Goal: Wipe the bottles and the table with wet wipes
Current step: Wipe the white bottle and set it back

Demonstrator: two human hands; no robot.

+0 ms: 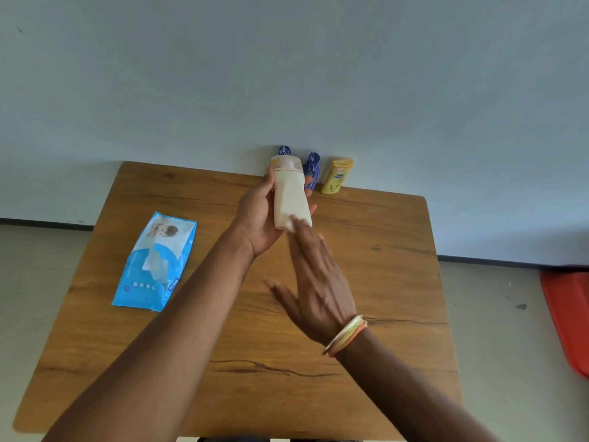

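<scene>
My left hand (256, 215) grips a white bottle (290, 194) above the far part of the wooden table (398, 282), cap pointing away. My right hand (314, 282) lies flat with straight fingers, fingertips pressing a small white wipe (290, 225) against the bottle's lower end. Behind the held bottle, two blue bottles (312, 170) stand by the wall, one (284, 150) mostly hidden. A yellow bottle (337, 175) stands to their right. A blue pack of wet wipes (156, 263) lies on the table's left side.
The table's far edge meets a pale wall (287, 74). A red object (567, 314) sits on the floor at the right. Bangles (345, 334) circle my right wrist.
</scene>
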